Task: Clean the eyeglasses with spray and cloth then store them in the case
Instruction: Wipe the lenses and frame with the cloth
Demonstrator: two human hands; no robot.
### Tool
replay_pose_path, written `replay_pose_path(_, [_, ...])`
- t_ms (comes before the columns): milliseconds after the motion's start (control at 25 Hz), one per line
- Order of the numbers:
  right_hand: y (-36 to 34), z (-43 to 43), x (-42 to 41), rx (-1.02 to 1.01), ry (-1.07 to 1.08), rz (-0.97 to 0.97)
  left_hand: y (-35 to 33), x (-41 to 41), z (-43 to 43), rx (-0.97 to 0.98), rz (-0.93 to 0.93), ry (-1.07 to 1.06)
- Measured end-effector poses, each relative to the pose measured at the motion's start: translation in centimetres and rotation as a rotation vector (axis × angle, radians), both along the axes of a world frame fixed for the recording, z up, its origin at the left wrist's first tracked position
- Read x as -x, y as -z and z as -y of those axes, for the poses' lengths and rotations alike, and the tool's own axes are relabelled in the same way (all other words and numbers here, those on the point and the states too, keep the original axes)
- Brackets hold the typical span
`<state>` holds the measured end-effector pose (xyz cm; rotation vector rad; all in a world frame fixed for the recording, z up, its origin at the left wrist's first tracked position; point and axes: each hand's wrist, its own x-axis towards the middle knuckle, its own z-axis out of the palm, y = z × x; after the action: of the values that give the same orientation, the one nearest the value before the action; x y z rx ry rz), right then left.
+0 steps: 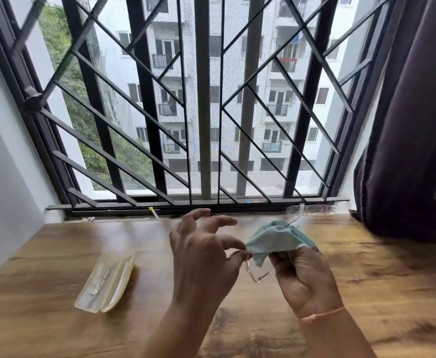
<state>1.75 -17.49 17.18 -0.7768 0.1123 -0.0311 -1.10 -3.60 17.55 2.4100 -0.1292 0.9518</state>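
Clear-framed eyeglasses [259, 275] hang above the wooden table [56, 319], held between both hands. My left hand [206, 257] pinches the frame's left end with thumb and forefinger, its other fingers spread. My right hand [304, 275] grips a light blue cleaning cloth [276, 239] wrapped over the right lens. One clear temple arm [298, 215] sticks out past the cloth toward the window. The pale translucent glasses case [105, 282] lies on the table to the left, lid ajar. No spray bottle is in view.
A barred window with a dark sill track [185, 205] runs along the table's far edge. A dark curtain [408, 151] hangs at the right, brushing the table's corner. A white wall [2, 189] bounds the left side.
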Motion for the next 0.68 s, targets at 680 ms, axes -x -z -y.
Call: replay_pose_path(680, [-1.1, 2.4, -1.1, -0.184, 0.107, -0.104, 1.0, -1.2, -1.3, 0.007, 0.034, -0.02])
